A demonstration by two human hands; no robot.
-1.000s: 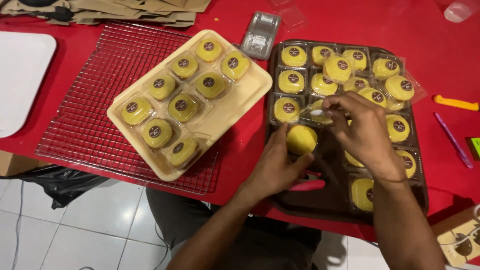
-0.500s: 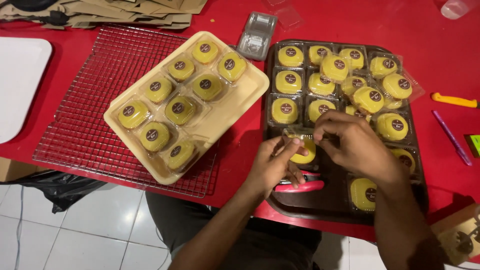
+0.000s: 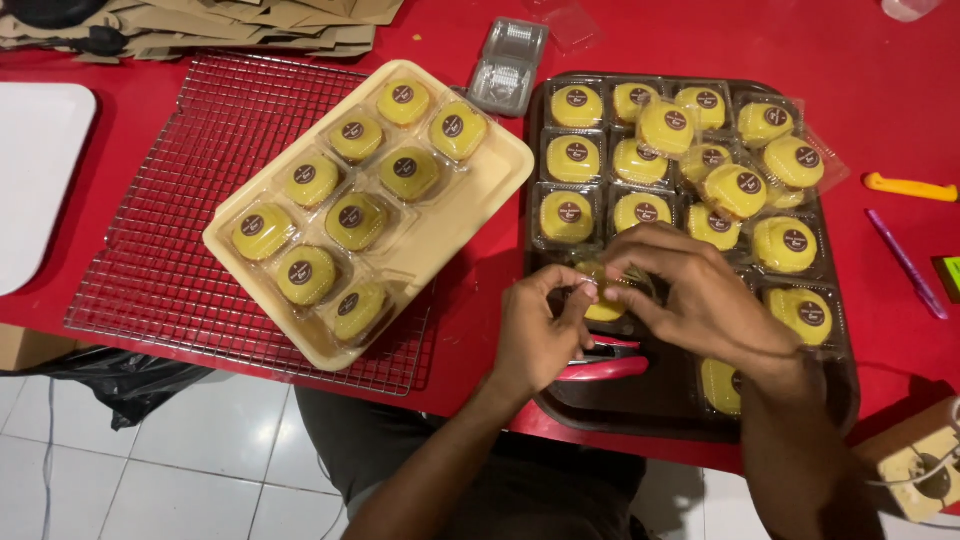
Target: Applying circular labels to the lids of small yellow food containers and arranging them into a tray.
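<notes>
Over the dark tray (image 3: 545,400), the left hand (image 3: 535,330) and right hand (image 3: 700,295) both pinch one clear-wrapped yellow cake (image 3: 603,300).

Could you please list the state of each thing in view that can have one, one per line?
Left hand: pinching the held cake pack.
Right hand: gripping the same pack from the other side.
Held cake pack: lifted between both hands, mostly hidden.
Dark tray: partly filled, near end bare.
Beige tray: partly filled, resting on the wire rack.
Empty clear container: lying empty.
</notes>
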